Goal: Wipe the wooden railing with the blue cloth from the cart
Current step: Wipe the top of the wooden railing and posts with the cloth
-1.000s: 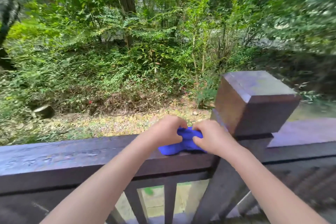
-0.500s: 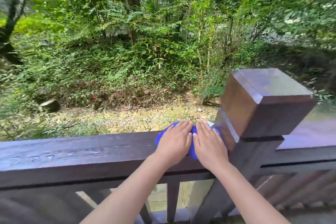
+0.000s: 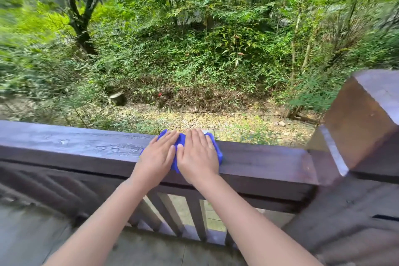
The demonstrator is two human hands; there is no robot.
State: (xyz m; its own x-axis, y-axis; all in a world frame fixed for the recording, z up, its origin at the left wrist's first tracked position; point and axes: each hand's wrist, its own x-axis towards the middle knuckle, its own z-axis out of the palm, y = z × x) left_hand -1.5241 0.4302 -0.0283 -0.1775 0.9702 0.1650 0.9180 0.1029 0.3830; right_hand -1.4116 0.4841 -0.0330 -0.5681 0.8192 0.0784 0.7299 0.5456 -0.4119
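A dark brown wooden railing (image 3: 71,147) runs across the view, its top face wet and glossy. A blue cloth (image 3: 181,141) lies flat on the top rail near the middle. My left hand (image 3: 158,155) and my right hand (image 3: 197,153) press down on it side by side, palms flat and fingers stretched forward. Most of the cloth is hidden under my hands; only its blue edges show around them.
A thick square wooden post (image 3: 362,121) stands at the right end of the rail. Vertical balusters (image 3: 194,216) fill the space below. Beyond the rail lie leaf-strewn ground, a tree stump (image 3: 117,98) and dense green bushes.
Both hands flattened from gripping the bunched cloth to pressing it flat. Hands and cloth have slid left along the rail, away from the post.
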